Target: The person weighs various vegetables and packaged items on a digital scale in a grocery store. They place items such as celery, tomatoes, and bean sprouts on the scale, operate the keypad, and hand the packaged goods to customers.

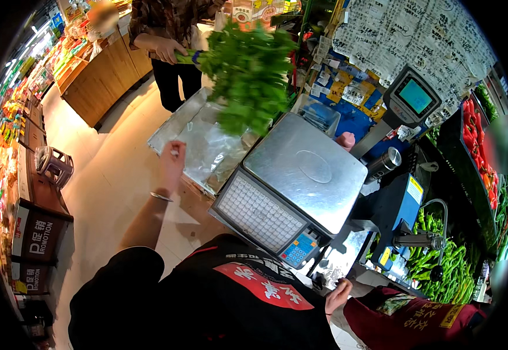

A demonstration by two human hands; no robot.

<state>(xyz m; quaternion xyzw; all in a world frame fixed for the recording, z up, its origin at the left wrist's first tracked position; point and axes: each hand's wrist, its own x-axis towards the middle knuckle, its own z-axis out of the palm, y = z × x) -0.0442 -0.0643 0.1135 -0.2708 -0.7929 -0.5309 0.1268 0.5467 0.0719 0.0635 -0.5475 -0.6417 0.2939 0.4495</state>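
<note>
My left hand (173,162), with a bangle at the wrist, is raised over a shallow metal tray (162,136) holding clear plastic bags (199,146). Its fingers are curled, and a pale spot shows among them; what it is stays unclear. At the lower right, my right hand (338,295) is beside my body, its fingertips together near the scale's bottom corner. Between my hands stands an electronic scale with a bare metal weighing plate (308,168) and a keypad (260,212). Across from me, another person's hand (165,49) holds a banded, motion-blurred bunch of celery (249,78) above the tray.
A lit scale display (414,95) rises on a post at the right. Near it are a steel tumbler (385,164), a blue tape-sealing machine (396,223), green peppers (444,262) and red peppers (474,135). A person in a maroon garment (407,313) is close by. A stool (55,165) sits at left.
</note>
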